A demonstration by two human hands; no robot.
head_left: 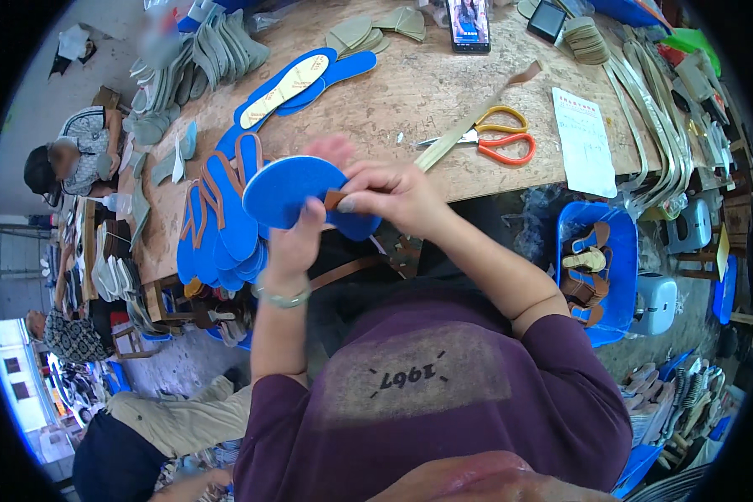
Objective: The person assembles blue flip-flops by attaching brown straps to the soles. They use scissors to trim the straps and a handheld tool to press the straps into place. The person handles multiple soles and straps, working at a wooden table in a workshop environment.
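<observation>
A blue insole (pixel 284 191) is held up over the table's near edge. My left hand (pixel 297 243) supports it, thumb on the blue face and blurred fingers behind. Between thumb and fingers, my right hand (pixel 397 197) pinches a short brown strip (pixel 333 199) against the insole's surface. How far the strip runs behind my fingers is hidden. To the left lies an overlapping pile of blue insoles (pixel 238 238), several with brown strips along their edges. Farther back, a cream insole (pixel 284 90) rests on more blue ones.
Orange-and-yellow-handled scissors (pixel 506 149) lie beside a long pale strip (pixel 460 130). A paper sheet (pixel 584 142), a phone (pixel 468 25) and hanging strips (pixel 661 142) are right. A blue basket (pixel 615 326) holds shoe parts. Grey-green pieces (pixel 226 54) stand at back left; people sit left.
</observation>
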